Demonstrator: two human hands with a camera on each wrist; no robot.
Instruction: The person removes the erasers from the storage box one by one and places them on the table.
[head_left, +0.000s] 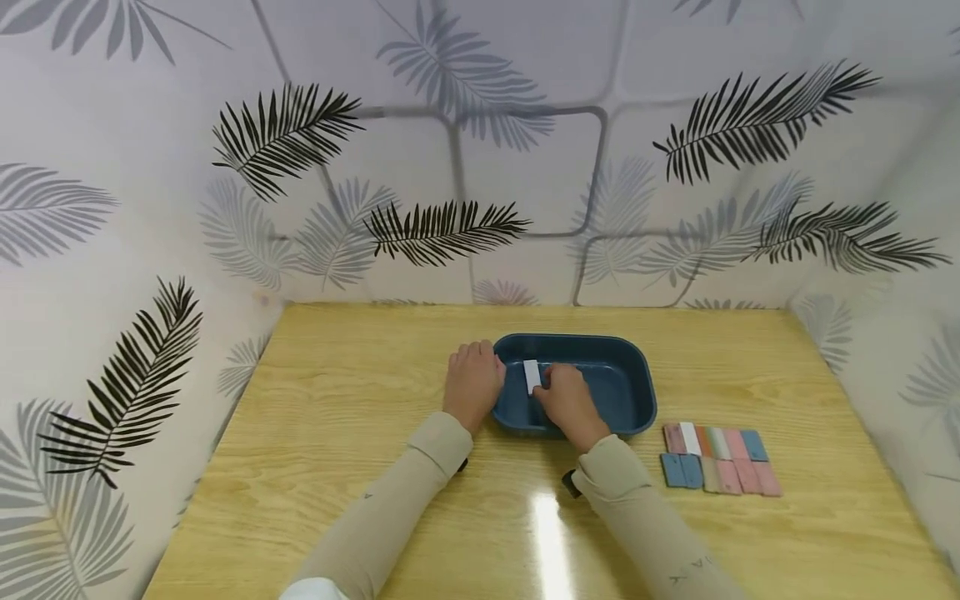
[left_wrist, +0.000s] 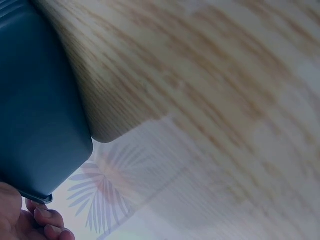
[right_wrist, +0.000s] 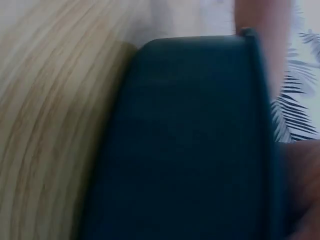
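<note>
A dark blue rectangular tub (head_left: 622, 396) sits on the wooden table. At its left end my left hand (head_left: 474, 385) grips the rim; the left wrist view shows the curled fingers (left_wrist: 47, 217) under the rim corner. Over the inside of the tub, my right hand (head_left: 567, 400) pinches the lower end of a small white rectangular piece (head_left: 532, 375). What the white piece is made of cannot be told. In the right wrist view the tub's outer wall (right_wrist: 185, 130) hides most of the right hand (right_wrist: 306, 185).
Right of the tub, several small flat rectangles (head_left: 720, 460) in pink, blue, white, orange and beige lie in two rows. The wooden table (head_left: 337, 383) meets leaf-patterned sheeting (head_left: 525, 192) at the back and sides.
</note>
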